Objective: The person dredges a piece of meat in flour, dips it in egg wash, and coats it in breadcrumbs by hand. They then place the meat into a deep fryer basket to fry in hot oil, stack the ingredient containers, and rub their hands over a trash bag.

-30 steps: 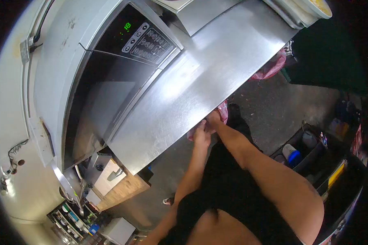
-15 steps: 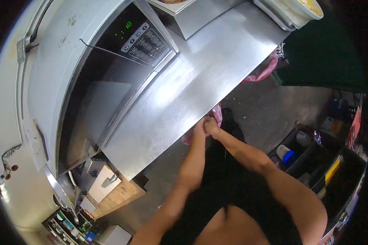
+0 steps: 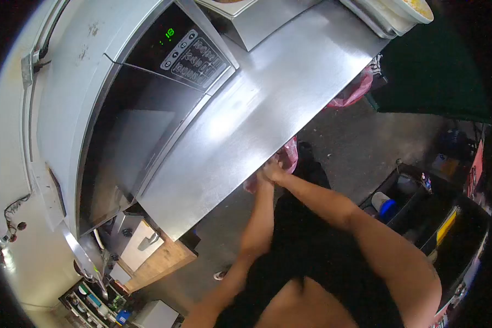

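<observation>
Below the near edge of the steel counter (image 3: 246, 126), my two hands are pressed close together in front of my body. My left hand (image 3: 263, 174) lies against my right hand (image 3: 274, 170), its fingers mostly hidden by the right hand and the counter edge. The right hand's fingers look curled in, but what they close on is too small and blurred to make out. A pink plastic bag (image 3: 292, 155) shows around the hands, on both sides of them and partly under the counter.
A microwave (image 3: 136, 126) with a lit green display stands on the counter's left. Metal containers (image 3: 257, 24) and a white tub (image 3: 413, 10) sit toward the back. Another pink bag (image 3: 358, 94) hangs beyond the edge. Black bins (image 3: 415, 208) stand right; a wooden board (image 3: 158, 259) lies lower left.
My hands have shifted slightly left and down, and the right hand has moved closer over the left. More of the pink bag shows beside them.
</observation>
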### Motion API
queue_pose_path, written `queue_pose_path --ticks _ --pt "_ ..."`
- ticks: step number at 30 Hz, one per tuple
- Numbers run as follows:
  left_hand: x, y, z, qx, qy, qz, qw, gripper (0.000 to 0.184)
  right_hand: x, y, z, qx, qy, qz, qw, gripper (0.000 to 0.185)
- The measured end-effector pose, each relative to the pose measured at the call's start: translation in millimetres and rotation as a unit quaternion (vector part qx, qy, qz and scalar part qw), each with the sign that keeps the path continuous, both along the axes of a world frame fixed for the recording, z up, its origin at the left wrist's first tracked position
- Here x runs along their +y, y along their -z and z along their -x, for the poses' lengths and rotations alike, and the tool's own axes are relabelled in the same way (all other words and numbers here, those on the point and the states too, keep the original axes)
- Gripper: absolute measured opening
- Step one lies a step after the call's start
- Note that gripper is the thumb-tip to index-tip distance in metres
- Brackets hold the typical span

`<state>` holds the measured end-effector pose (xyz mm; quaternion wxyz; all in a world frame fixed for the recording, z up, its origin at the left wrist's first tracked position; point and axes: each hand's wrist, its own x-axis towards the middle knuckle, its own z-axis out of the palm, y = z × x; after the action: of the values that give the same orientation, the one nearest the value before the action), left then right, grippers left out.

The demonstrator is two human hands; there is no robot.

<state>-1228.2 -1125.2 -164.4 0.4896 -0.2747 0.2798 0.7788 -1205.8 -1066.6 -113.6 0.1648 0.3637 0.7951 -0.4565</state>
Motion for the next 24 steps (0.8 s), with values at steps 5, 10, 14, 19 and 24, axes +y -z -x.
queue_pose_path --ticks 5,10,14,19,24 --pt "13.2 -55.4 2.9 0.044 0.018 0.012 0.999 0.061 31.4 64.5 0.5 0.16 0.066 0.112 0.979 0.039" --pt "-9.2 -100.6 7.5 -0.069 -0.02 0.023 0.997 0.058 33.2 57.9 0.2 0.183 0.229 0.171 0.941 0.038" --pt "-11.9 -84.3 6.4 -0.04 -0.061 0.018 0.997 0.059 43.7 -12.4 2.2 0.119 0.36 0.328 0.865 0.03" --pt "9.0 -93.0 2.7 -0.05 -0.117 -0.127 0.984 0.044 25.2 7.2 -9.6 0.172 0.393 0.449 0.784 0.042" --pt "20.0 -91.8 -4.5 -0.006 -0.12 -0.003 0.993 0.039 26.6 12.8 -6.9 0.072 0.339 0.359 0.867 0.051"
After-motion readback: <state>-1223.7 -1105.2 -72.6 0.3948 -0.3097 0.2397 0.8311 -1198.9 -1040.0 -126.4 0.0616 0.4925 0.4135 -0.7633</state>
